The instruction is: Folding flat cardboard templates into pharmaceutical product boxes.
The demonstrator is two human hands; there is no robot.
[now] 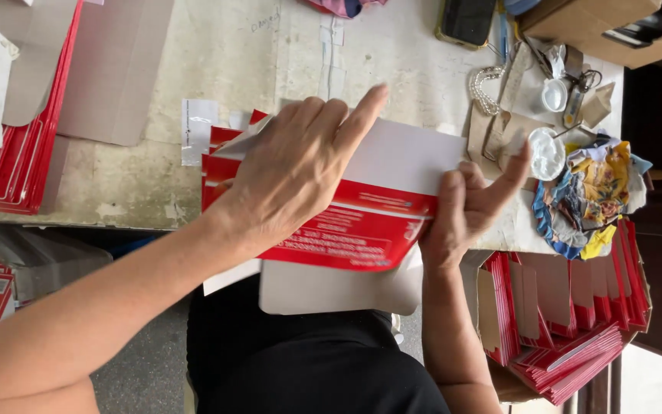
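Fingers (350, 115) of my left hand (293, 172): spread flat, pressing the red-and-white carton blank (362, 222) at the worktable (193, 69) edge; right hand (469, 203): pinching its right end, thumb raised; best creased by sliding firm, even pressure along the fold, edges aligned.

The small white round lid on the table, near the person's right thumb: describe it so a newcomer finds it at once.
Start at the worn table and go to its cluttered end, beside the crumpled multicoloured cloth. Just beyond the right hand, whose thumb points at it, lies the white round lid. It is larger and flatter than the small white cup lying farther along that cluttered end.
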